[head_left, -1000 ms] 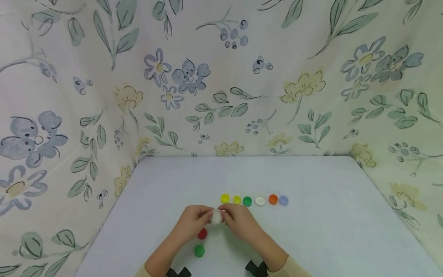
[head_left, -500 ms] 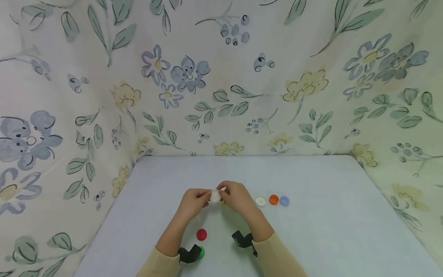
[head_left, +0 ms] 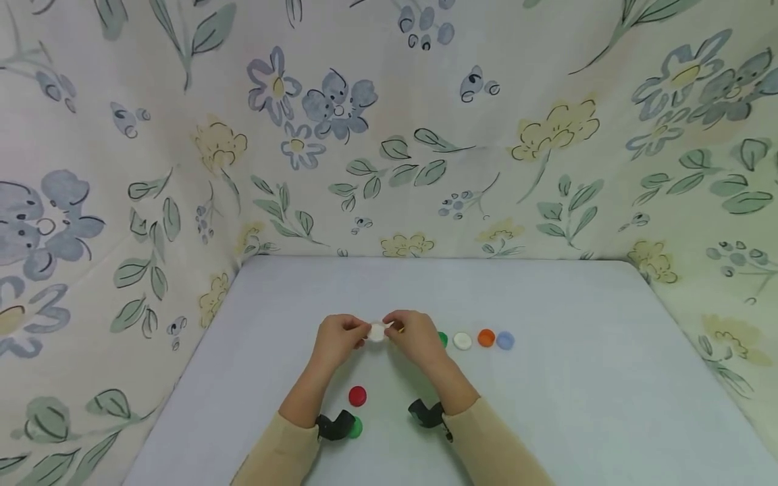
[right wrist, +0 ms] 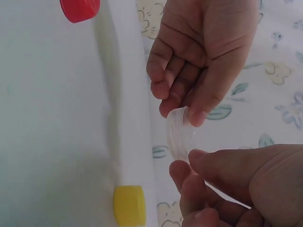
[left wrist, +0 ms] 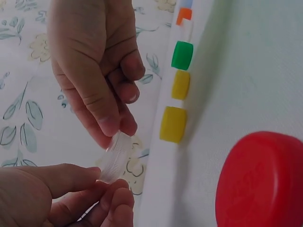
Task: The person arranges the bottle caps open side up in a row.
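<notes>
Between my two hands is a clear, ridged-edged plastic bottle cap [head_left: 377, 332], raised over the far half of the table. My left hand [head_left: 338, 335] pinches its left edge between thumb and fingers. On the opposite edge, my right hand [head_left: 415, 335] pinches it with thumb and fingertips. The left wrist view has the clear cap [left wrist: 116, 158] edge-on, with the left hand below and the right hand above. Two yellow caps stand nearby, a nearer one [left wrist: 173, 124] and a farther one [left wrist: 180, 85]; in the head view the right hand mostly hides them.
Right of the hands, a row continues with a green cap [head_left: 443, 339], a white cap [head_left: 462, 341], an orange cap [head_left: 486, 338] and a blue cap [head_left: 505, 340]. Nearer lie a red cap [head_left: 357, 396] and another green cap [head_left: 356, 427], partly behind the left wrist camera [head_left: 335, 426]. Floral cloth [head_left: 389, 202] hangs behind.
Both hands have moved forward over the table with the clear cap between them, leaving the red cap behind. The right hand now covers the yellow caps in the head view.
</notes>
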A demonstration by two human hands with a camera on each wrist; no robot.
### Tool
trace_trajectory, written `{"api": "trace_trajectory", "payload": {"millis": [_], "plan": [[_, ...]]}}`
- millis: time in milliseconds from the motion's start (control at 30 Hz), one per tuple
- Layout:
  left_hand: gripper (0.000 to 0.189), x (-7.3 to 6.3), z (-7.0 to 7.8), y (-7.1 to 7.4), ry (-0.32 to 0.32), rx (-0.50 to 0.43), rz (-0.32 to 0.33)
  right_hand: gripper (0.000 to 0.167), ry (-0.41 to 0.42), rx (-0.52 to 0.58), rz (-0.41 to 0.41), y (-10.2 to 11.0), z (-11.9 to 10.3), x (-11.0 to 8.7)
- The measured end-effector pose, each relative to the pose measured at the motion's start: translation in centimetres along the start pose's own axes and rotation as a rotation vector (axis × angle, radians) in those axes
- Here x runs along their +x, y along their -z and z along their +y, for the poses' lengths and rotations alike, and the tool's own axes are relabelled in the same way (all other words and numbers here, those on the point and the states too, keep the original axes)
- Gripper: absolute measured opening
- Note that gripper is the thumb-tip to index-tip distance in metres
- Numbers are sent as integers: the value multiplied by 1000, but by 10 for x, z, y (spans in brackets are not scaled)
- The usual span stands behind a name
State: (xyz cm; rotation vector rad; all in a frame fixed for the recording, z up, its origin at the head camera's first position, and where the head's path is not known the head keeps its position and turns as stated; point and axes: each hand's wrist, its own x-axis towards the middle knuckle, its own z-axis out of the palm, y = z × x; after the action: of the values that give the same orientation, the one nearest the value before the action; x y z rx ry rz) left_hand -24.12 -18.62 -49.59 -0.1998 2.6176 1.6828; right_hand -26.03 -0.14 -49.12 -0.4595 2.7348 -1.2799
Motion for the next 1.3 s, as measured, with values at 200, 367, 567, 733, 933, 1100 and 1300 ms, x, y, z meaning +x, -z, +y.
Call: {"api": "trace_trajectory", "payload": {"millis": [200, 367, 567, 733, 933, 1100, 1300], "plan": [[14, 2, -6, -4, 8, 8, -1, 28, -22, -26, -54, -2, -4, -5], [14, 3, -9, -7, -10, 36, 2, 35, -41, -69, -83, -5, -7, -7], [14, 5, -13, -6, -39, 64, 30, 42, -43, -81, -104, -8, -9, -9], [16, 7, -16, -6, -33, 91, 8, 49, -38, -80, -129, -9, -9, -10], [20, 8, -20, -6, -35, 160, -44, 54, -49, -90, -149, -10, -9, -12], [24, 7, -19, -7, -43, 202, -63, 56, -50, -80, -160, -8, -11, -13], [27, 5, -15, -7, -22, 226, -81, 56, -50, -73, -174, -4, -14, -15]]}}
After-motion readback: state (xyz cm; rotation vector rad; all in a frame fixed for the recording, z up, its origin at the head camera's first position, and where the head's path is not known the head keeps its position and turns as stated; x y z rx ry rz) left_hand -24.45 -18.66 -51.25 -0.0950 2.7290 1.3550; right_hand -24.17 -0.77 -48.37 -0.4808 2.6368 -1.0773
